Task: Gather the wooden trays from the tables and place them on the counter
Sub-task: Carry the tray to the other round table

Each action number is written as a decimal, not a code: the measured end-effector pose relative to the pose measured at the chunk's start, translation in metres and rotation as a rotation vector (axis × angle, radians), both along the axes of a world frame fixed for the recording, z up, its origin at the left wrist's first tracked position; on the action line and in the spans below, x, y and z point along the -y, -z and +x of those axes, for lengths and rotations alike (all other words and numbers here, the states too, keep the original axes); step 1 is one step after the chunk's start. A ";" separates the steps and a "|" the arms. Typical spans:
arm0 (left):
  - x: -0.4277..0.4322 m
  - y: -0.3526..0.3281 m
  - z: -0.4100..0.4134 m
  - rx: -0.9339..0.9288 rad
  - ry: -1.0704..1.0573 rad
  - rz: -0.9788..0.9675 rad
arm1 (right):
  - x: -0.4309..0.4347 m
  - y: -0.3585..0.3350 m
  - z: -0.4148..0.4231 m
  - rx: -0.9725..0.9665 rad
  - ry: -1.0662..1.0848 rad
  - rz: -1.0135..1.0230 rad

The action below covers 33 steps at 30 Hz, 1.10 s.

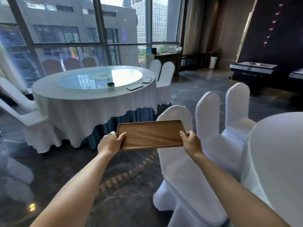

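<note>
I hold a flat rectangular wooden tray (151, 134) level in front of me, above the floor and a chair back. My left hand (111, 141) grips its left short edge, thumb on top. Its right short edge sits in my right hand (191, 141), held the same way. The tray carries nothing. Ahead on the left stands a round table (65, 94) with a white cloth over a blue skirt and a glass turntable. Two dark flat trays (135, 86) (147, 80) lie near its right edge.
White-covered chairs (208, 108) stand close on my right, beside a second white-clothed table (278, 145). More chairs ring the far table. A wooden sideboard (167, 54) with boxes stands by the window. Dark stone floor runs between the tables.
</note>
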<state>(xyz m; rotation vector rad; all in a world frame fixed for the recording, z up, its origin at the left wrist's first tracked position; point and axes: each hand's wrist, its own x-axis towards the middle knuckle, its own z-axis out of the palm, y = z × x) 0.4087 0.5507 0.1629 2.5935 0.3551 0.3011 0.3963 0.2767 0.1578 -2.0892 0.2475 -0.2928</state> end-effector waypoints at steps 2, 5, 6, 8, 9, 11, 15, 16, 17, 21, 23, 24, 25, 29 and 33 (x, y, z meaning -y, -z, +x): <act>-0.026 0.000 0.014 -0.008 -0.036 -0.028 | -0.026 0.000 0.021 -0.004 -0.032 0.003; -0.056 0.000 0.038 -0.016 -0.065 -0.043 | -0.056 0.000 0.056 -0.020 -0.072 -0.012; -0.065 0.000 0.047 -0.015 -0.078 -0.047 | -0.064 -0.001 0.070 -0.020 -0.081 -0.014; -0.080 0.001 0.069 -0.014 -0.102 -0.050 | -0.079 -0.001 0.099 -0.009 -0.102 -0.011; -0.087 0.002 0.082 -0.016 -0.114 -0.048 | -0.086 0.000 0.115 -0.005 -0.115 -0.008; -0.100 0.004 0.112 -0.015 -0.129 -0.043 | -0.099 0.004 0.150 -0.001 -0.138 0.002; -0.117 0.010 0.186 -0.005 -0.139 -0.027 | -0.114 0.019 0.232 -0.005 -0.155 0.009; -0.120 0.011 0.206 -0.002 -0.143 -0.032 | -0.117 0.020 0.255 -0.008 -0.165 0.005; -0.123 0.012 0.226 -0.003 -0.145 -0.038 | -0.120 0.020 0.279 -0.012 -0.174 -0.002; -0.133 0.001 0.315 -0.004 -0.151 -0.061 | -0.132 0.005 0.379 0.008 -0.186 -0.023; -0.136 -0.009 0.361 0.011 -0.156 -0.071 | -0.137 -0.005 0.426 0.029 -0.185 -0.026; -0.138 -0.012 0.383 0.016 -0.152 -0.074 | -0.139 -0.007 0.448 0.031 -0.183 -0.021; -0.140 -0.014 0.405 0.018 -0.145 -0.075 | -0.140 -0.007 0.469 0.029 -0.177 -0.017; -0.145 0.001 0.487 -0.010 -0.129 -0.067 | -0.144 0.014 0.548 -0.009 -0.142 -0.017; -0.145 0.039 0.575 -0.071 -0.098 -0.052 | -0.147 0.046 0.630 -0.060 -0.087 -0.012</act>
